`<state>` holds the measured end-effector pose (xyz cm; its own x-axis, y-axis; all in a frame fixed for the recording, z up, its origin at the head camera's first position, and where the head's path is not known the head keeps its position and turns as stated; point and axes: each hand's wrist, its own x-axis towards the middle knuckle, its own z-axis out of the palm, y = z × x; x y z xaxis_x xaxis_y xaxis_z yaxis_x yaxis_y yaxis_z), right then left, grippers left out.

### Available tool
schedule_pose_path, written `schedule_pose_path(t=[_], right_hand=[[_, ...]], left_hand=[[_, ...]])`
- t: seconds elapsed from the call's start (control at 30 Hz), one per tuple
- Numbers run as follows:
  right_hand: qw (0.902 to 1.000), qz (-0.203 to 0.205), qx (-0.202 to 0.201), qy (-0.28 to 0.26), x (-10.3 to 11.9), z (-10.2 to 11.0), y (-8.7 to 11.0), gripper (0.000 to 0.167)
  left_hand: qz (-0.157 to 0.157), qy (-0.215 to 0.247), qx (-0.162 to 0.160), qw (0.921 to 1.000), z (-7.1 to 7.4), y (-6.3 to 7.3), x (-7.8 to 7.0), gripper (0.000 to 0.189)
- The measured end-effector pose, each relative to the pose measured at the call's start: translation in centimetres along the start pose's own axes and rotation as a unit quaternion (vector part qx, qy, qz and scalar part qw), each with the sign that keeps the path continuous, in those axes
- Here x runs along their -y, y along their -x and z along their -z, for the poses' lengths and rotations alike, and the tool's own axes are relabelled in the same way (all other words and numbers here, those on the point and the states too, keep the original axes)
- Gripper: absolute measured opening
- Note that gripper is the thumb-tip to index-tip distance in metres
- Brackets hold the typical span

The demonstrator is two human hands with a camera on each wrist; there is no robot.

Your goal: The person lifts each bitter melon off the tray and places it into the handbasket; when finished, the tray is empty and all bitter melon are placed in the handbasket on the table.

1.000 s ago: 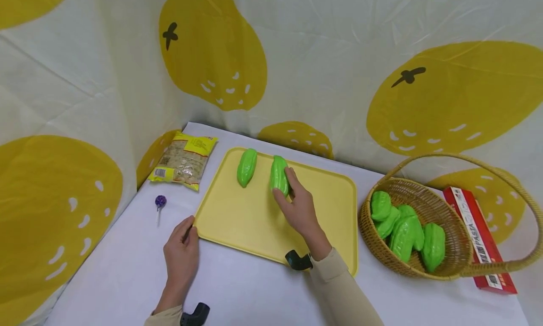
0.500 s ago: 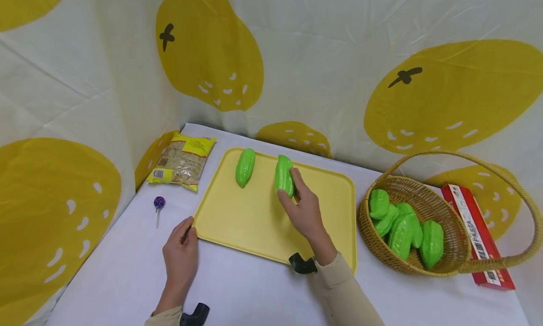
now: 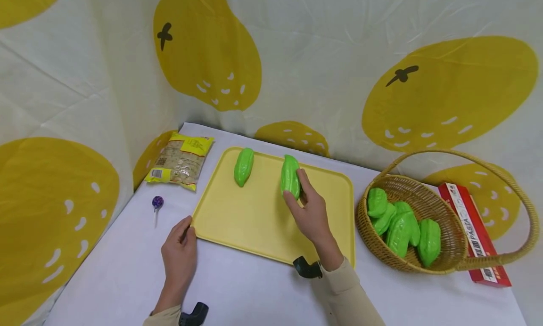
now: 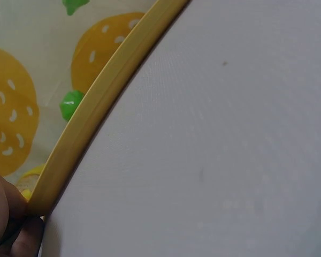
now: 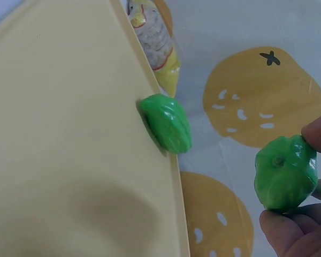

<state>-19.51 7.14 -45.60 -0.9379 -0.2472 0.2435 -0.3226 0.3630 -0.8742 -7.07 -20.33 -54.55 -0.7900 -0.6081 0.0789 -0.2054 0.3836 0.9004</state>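
Note:
My right hand holds a green ridged star fruit between thumb and fingers, over the back right part of the yellow tray. In the right wrist view, the held star fruit appears clear of the tray, with its stem end facing the camera. A second star fruit lies at the tray's back left. At the front left corner, my left hand pinches the tray rim. The left wrist view shows its fingers at that corner, partly cut off by the frame.
A wicker basket with a tall handle stands right of the tray, holding several green star fruits. Behind it lies a red pasta box. Left are a yellow-labelled clear bag and a purple lollipop. Patterned cloth hangs behind.
My right hand has carried its star fruit a little to the right over the tray. The left hand has stayed at the tray corner, and the other star fruit still lies in place.

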Motion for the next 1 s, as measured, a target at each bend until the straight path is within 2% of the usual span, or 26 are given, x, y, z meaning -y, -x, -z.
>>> schedule_pose_path(t=[0.27,0.63,1.0], right_hand=[[0.9998,0.011,-0.014,0.002,0.2,0.8,0.6,0.069],[0.9986,0.020,-0.041,0.028,0.3,2.9,1.8,0.070],[0.9984,0.019,-0.053,0.012,0.0,4.3,2.5,0.067]], left_hand=[[-0.004,0.016,0.001,0.9999,0.0,0.0,-0.2,0.038],[-0.011,0.012,-0.001,0.9999,0.0,0.0,0.0,0.038],[0.009,-0.004,0.002,1.0000,0.1,0.0,-0.1,0.038]])
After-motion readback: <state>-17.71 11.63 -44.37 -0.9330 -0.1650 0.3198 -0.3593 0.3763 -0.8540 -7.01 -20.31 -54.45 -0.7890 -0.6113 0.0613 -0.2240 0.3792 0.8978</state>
